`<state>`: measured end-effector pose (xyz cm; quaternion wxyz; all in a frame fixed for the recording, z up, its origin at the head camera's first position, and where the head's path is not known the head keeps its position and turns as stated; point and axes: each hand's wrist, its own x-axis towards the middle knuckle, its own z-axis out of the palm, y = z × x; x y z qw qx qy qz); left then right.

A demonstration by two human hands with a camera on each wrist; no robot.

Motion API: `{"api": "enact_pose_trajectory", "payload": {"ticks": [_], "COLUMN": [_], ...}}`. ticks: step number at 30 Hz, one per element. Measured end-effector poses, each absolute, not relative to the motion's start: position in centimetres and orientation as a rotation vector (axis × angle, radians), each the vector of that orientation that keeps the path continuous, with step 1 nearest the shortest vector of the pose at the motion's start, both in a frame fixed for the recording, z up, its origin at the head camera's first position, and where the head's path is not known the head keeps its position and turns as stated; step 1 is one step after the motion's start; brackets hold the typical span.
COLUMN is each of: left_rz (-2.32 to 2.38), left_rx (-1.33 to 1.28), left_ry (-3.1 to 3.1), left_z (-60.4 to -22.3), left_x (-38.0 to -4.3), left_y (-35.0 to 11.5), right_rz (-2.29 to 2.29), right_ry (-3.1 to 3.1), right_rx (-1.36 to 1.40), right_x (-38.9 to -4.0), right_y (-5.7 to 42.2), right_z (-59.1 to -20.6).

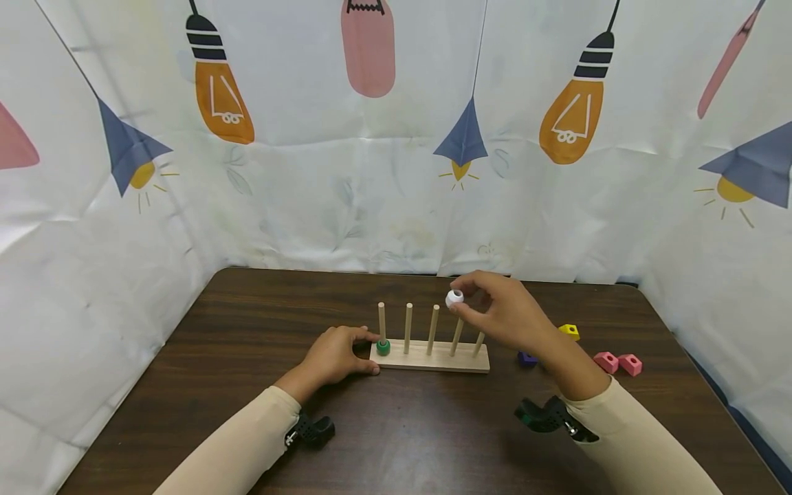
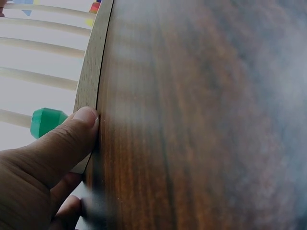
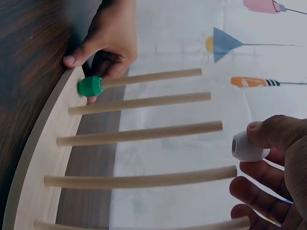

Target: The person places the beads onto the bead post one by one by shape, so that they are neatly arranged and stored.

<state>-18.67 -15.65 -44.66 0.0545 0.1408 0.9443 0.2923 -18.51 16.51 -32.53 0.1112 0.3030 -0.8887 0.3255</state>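
Observation:
A pale wooden peg board (image 1: pixel 433 355) with several upright pegs stands on the table. One green bead (image 1: pixel 383 348) sits at the bottom of its leftmost peg. My left hand (image 1: pixel 337 354) grips the board's left end, thumb on the front edge, as the left wrist view also shows. Between thumb and fingertips my right hand (image 1: pixel 504 309) pinches a white bead (image 1: pixel 454 298), held up near the tops of the right-hand pegs. In the right wrist view the white bead (image 3: pixel 247 147) has its hole facing the peg tips, apart from them.
Right of the board lie a yellow bead (image 1: pixel 569 332), a dark blue bead (image 1: pixel 527 359) partly behind the right forearm, and two pink beads (image 1: pixel 606 361). The dark wooden table (image 1: pixel 408 433) ends at a patterned white cloth (image 1: pixel 371 206) behind it.

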Motion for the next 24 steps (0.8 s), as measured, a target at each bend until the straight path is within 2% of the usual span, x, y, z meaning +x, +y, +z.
{"api": "enact_pose_trajectory", "payload": {"ticks": [24], "left_rz": [0.88], "left_rx": [0.424], "left_ry": [2.874], "left_z": [-44.7], "left_x": [-18.8], "left_y": [-15.6], "right_rz": [0.993], "right_ry": [-2.619], "right_rx": [0.935], "right_x": [-18.7], "right_y": [12.9], "right_z": [-32.7]}}
